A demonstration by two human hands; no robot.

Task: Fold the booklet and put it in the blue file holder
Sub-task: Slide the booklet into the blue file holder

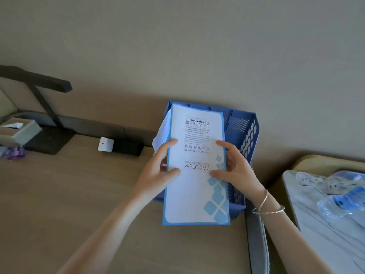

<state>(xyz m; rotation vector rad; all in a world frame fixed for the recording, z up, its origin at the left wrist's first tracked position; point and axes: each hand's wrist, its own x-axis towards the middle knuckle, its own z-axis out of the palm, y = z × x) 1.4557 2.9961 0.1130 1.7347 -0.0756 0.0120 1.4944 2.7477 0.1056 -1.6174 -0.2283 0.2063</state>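
Note:
A white booklet (194, 190) with a blue border and "WELCOME" on its cover is held up in front of me, folded shut, with an inner page sticking out at its upper left. My left hand (161, 169) grips its left edge and my right hand (235, 167) grips its right edge. Behind the booklet stands the blue file holder (246, 133) with perforated sides, against the wall at the desk's right end; the booklet hides most of it.
A wooden desk (69, 194) stretches to the left, with a black desk lamp (45, 99), a tissue box (21, 129), a white charger (106, 144) and a purple item (15, 152). At right, a marble-topped table (324, 230) carries wrapped water bottles (343, 198).

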